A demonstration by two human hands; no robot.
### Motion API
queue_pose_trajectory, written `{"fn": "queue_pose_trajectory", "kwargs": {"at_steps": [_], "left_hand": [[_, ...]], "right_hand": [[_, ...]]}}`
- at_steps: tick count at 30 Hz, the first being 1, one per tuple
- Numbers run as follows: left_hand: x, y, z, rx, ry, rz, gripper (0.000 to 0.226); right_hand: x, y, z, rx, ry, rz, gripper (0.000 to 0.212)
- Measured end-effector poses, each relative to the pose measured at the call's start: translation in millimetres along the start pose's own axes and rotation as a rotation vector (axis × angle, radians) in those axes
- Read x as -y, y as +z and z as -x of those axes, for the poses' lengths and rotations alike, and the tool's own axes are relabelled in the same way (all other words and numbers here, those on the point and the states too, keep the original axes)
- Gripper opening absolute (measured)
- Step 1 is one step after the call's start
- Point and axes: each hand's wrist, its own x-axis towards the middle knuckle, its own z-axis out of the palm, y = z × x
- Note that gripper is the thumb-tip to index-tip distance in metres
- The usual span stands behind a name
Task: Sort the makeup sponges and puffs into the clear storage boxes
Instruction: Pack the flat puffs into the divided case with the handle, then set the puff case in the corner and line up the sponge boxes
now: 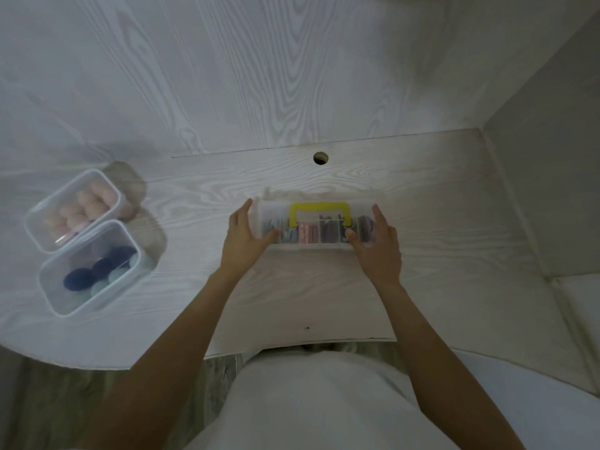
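Observation:
A long clear divided box (311,237) with a yellow handle (319,212) lies at the middle of the white table. Its compartments hold blue, pink and purple puffs. My left hand (243,235) holds its left end, fingers at the far edge and thumb on the lid. My right hand (376,241) holds its right end the same way. At the left stand two clear boxes: the far one (42,222) holds pink sponges (86,207), the near one (55,293) holds dark blue puffs (97,267) and pale green ones (112,277).
A round cable hole (320,158) sits in the table behind the long box. A grey wall panel (545,177) rises at the right. The table's front edge (292,347) runs close to my body.

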Motion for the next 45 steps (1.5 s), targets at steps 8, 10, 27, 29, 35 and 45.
{"fn": "queue_pose_trajectory", "kwargs": {"at_steps": [8, 10, 27, 29, 35, 45], "left_hand": [[-17.3, 33.2, 6.0, 0.111, -0.046, 0.03, 0.054], [-19.0, 36.0, 5.3, 0.089, -0.037, 0.01, 0.051], [-210.5, 211.8, -58.9, 0.535, -0.098, 0.388, 0.096], [-221.7, 231.5, -56.5, 0.592, -0.144, 0.406, 0.09], [-250.9, 273.2, -50.4, 0.743, -0.112, 0.483, 0.07], [-295.4, 306.1, -57.1, 0.671, -0.064, 0.522, 0.059]], "right_hand": [[-28.0, -32.6, 1.7, -0.034, 0.038, -0.086, 0.077], [-35.1, -47.3, 0.2, 0.03, 0.023, -0.109, 0.082], [-132.9, -169.4, -32.9, -0.182, 0.312, -0.061, 0.103], [-139.6, -176.1, -42.7, -0.24, 0.322, -0.1, 0.099], [-144.6, -184.1, -73.0, -0.303, 0.103, 0.142, 0.049], [-120.5, -169.1, -120.8, -0.251, 0.185, 0.53, 0.057]]}}
